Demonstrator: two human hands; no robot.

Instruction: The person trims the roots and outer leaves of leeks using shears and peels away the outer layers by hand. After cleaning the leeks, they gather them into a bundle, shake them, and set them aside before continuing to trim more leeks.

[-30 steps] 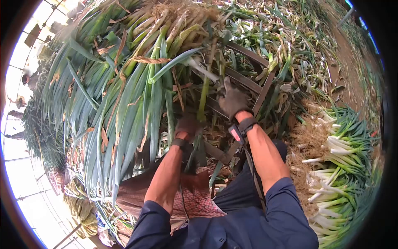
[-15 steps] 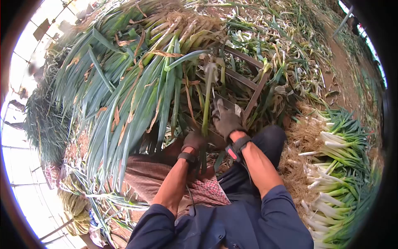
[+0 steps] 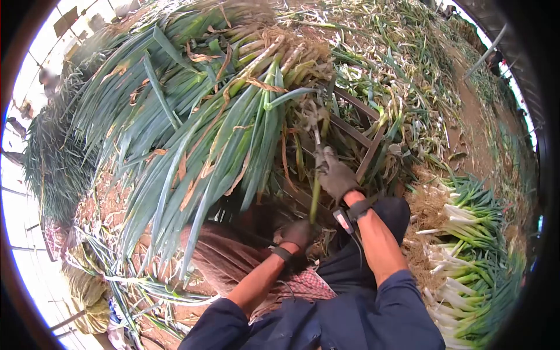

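Note:
A single green onion stalk (image 3: 315,198) stands between my two gloved hands, its root end pointing away from me. My left hand (image 3: 298,234) is closed round the leafy lower end of that stalk, above my lap. Further up, my right hand (image 3: 336,175) has its fingers closed on the stalk near its pale upper part (image 3: 317,135). Just beyond is a brown metal frame (image 3: 370,153), with loose peelings around it. A large heap of untrimmed green onions (image 3: 227,128) lies to the left, roots away from me and leaves hanging toward my knee.
Cleaned green onions (image 3: 466,219) with white stems lie in a row on the right. Leaf scraps (image 3: 402,70) cover the ground ahead. A darker pile of onions (image 3: 55,163) is at the far left, near a yellowish sack (image 3: 87,286). A blurred person (image 3: 48,79) is at the upper left.
My left hand has moved down along the stalk, toward me. My right hand is now closed on the stalk, where its fingers were beside it before. The whole view has shifted slightly.

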